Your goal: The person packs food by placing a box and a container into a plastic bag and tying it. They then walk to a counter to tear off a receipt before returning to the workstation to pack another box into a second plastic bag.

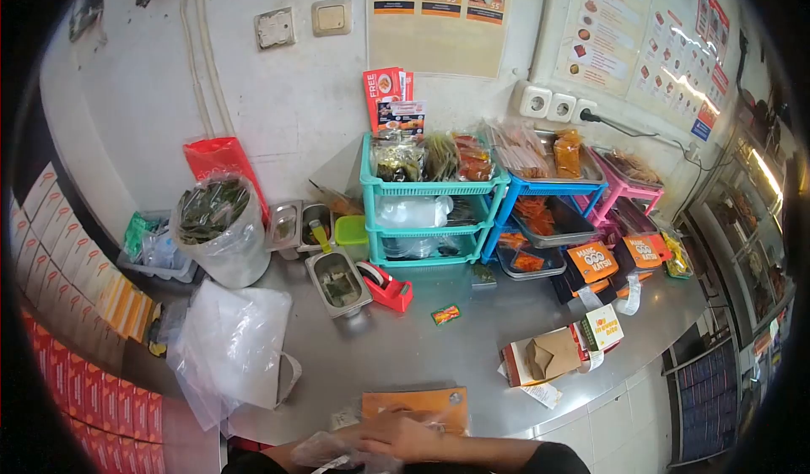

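Note:
At the bottom edge of the head view my two hands come together and overlap in front of an orange board or box lid. My right hand reaches in from the right, fingers bent down over crumpled clear plastic. This thin film spreads around my left wrist; whether it is a bag or a glove I cannot make out. My left hand lies against the right one, its fingers mostly hidden by the right hand and the film.
A stack of clear plastic bags lies left, by a lined tub of dark leaves. Behind are metal trays, a red tape dispenser and teal shelves. Opened food boxes stand right, near the counter edge.

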Demonstrator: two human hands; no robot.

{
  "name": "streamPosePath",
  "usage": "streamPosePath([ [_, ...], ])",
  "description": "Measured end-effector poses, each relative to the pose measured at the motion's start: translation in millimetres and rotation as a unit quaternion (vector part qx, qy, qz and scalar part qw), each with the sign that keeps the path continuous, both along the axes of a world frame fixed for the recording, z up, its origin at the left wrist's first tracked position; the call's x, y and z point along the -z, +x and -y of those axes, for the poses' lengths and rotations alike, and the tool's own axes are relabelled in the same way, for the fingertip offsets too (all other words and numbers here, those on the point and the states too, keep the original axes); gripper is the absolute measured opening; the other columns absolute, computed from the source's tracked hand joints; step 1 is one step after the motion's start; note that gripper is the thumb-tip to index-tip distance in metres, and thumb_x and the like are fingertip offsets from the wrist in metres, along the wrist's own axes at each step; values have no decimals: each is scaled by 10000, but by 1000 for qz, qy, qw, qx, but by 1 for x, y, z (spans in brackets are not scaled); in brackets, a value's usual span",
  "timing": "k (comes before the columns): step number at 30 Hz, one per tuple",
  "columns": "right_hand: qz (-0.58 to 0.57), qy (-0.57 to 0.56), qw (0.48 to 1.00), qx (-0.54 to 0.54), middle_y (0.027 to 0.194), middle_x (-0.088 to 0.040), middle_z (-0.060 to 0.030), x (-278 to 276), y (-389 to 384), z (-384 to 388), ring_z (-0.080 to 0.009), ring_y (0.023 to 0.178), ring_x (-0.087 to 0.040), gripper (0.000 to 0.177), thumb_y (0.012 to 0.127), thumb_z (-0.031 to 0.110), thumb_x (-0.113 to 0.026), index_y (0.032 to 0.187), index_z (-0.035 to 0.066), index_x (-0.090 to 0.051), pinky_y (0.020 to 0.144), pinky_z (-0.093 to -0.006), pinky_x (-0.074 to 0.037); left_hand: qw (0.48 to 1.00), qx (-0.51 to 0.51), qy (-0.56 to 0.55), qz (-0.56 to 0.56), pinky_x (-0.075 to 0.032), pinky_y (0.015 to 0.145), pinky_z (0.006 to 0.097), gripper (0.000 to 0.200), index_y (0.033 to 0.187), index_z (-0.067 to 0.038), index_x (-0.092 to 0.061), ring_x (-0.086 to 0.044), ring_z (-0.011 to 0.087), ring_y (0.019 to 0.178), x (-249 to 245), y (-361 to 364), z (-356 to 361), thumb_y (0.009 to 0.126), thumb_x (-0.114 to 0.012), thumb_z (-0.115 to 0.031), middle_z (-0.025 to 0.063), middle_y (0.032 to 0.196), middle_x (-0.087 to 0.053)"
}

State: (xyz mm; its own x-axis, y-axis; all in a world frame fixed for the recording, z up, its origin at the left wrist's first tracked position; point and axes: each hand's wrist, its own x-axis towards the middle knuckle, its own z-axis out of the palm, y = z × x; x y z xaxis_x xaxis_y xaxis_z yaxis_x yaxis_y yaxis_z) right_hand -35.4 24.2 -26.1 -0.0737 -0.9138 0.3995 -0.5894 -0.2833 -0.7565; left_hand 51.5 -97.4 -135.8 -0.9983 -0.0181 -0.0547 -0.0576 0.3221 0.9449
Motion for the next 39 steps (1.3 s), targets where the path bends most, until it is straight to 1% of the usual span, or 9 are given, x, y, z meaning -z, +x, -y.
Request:
streamPosePath([
  [3,-148,348,921,-93,756,-601,-188,-68,-18,25,-321,822,-603,517,768,84,-507,1254,128,-335,675,-458,-461,999,-2,16,32,-300,978,394,322,1137,-83,-524,-425,215,1170,-1,6,5,858,-514,-243,79,1137,-547],
  [8,48,159,986,-21,773,-607,-170,-22,-42,41,-371,736,-605,572,739,103,-534,1246,142,-271,582,-478,-453,984,-4,126,130,-327,954,389,302,1123,-86,-519,-428,221,1165,-1,19,17,851,-527,-219,83,1107,-555],
  [14,-156,284,944,-55,866,-600,-208,-91,-56,52,-377,833,-591,597,687,31,-532,1242,63,-314,655,-468,-468,908,34,303,288,-359,926,383,282,1107,-90,-514,-431,229,1158,-3,51,29,844,-542,-189,88,1071,-565],
  [22,-90,-135,972,169,982,-573,-143,-172,-109,-44,-337,911,-558,591,673,222,-716,1166,72,-429,782,-441,-440,973,-34,219,-67,-330,954,455,163,1000,-101,-563,-474,237,1126,-128,-61,-68,862,-518,-176,58,988,-596],
  [25,-158,-309,909,232,1006,-568,-83,-136,-110,-123,-283,903,-549,533,652,344,-753,1068,86,-542,819,-400,-429,890,149,-211,-376,-314,960,492,248,840,-117,-590,-580,238,962,-167,-104,-43,937,-407,-253,29,871,-614],
  [30,-470,-346,763,277,1011,-572,-17,-77,-76,-152,-256,929,-550,401,679,388,-714,993,194,-556,823,-392,-431,915,231,162,-288,-298,981,392,438,729,-116,-500,-584,182,673,-296,-105,-36,955,-257,-402,-24,611,-505],
  [35,-269,-338,818,379,1050,-564,-54,-127,-144,-106,-257,986,-535,506,741,431,-633,1141,164,-478,828,-375,-440,935,130,255,-210,-344,911,339,443,726,-97,-425,-527,152,661,-388,-111,-72,954,-239,-428,11,617,-499],
  [38,15,-264,877,400,1074,-560,-76,-120,-152,-79,-257,1021,-527,570,777,457,-585,1229,146,-431,830,-364,-446,979,99,110,-136,-322,942,326,382,918,-74,-480,-541,156,889,-385,-147,-62,962,-247,-374,67,855,-555],
  [39,86,-255,881,389,1038,-564,-74,-105,-138,-70,-247,981,-533,541,787,432,-578,1217,135,-441,803,-354,-449,960,126,-176,-177,-295,975,326,327,1065,-81,-451,-491,178,1011,-372,-168,-47,960,-256,-322,103,1018,-507],
])
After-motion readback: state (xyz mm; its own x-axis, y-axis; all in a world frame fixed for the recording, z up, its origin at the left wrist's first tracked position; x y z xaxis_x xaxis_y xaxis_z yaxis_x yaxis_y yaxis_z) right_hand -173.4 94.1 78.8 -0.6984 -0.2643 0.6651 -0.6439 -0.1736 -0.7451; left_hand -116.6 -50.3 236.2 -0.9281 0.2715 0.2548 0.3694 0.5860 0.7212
